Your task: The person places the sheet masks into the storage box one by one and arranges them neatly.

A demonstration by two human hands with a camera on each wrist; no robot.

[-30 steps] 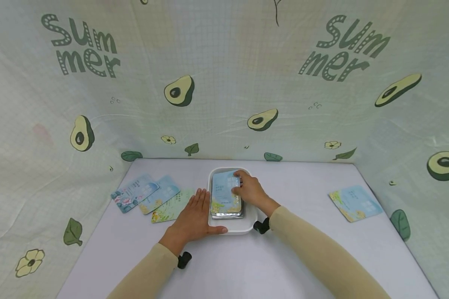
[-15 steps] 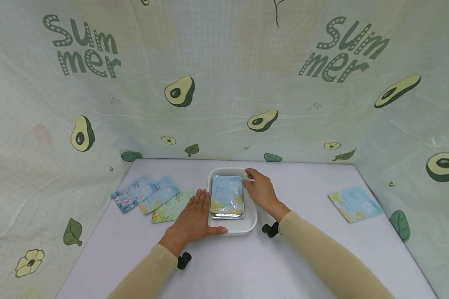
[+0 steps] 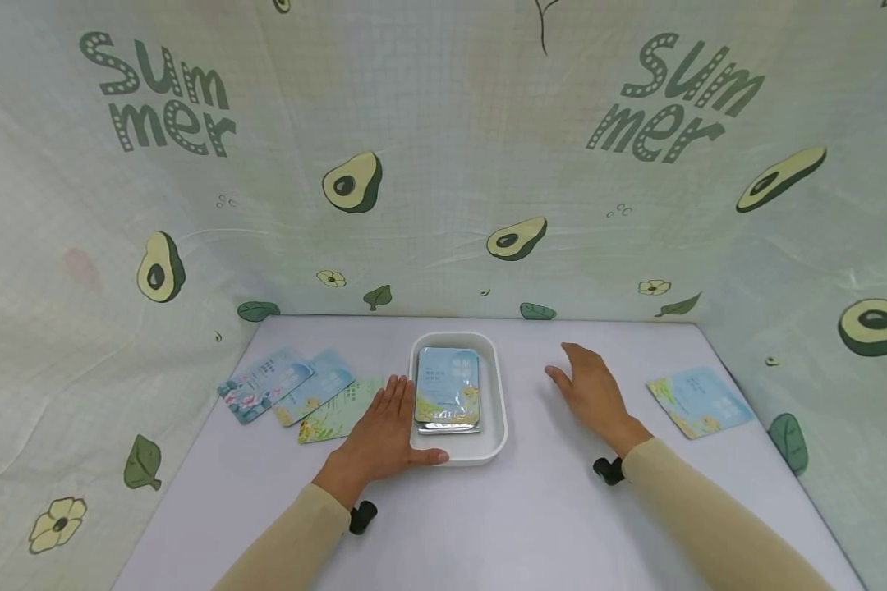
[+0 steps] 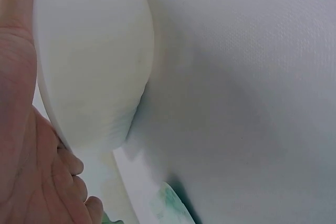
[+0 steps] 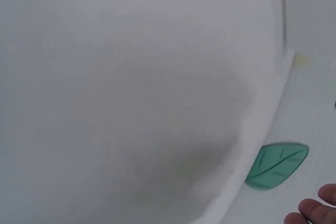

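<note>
A white tray (image 3: pixel 497 410) stands in the middle of the table, holding a stack of flat sachets (image 3: pixel 448 386), the top one pale blue with yellow flowers. My left hand (image 3: pixel 384 435) lies with straight fingers along the tray's left side, its thumb over the front rim. In the left wrist view the palm and fingers of the left hand (image 4: pixel 47 171) rest against the tray's white wall (image 4: pixel 100 66). My right hand (image 3: pixel 595 394) is over the table between the tray and a blue sachet (image 3: pixel 700 402), fingers loosely spread and holding nothing. In the right wrist view only fingertips (image 5: pixel 315 211) show.
Left of the tray lie three overlapping sachets: a blue one with pink flowers (image 3: pixel 266 383), a pale blue one (image 3: pixel 316 386) and a green one (image 3: pixel 343 409), partly behind the left hand. A printed cloth (image 3: pixel 443 164) hangs around the table's back and sides.
My right hand has let go of the top sachet, which lies flat on the stack, and has moved right, away from the tray. The left hand has stayed put.
</note>
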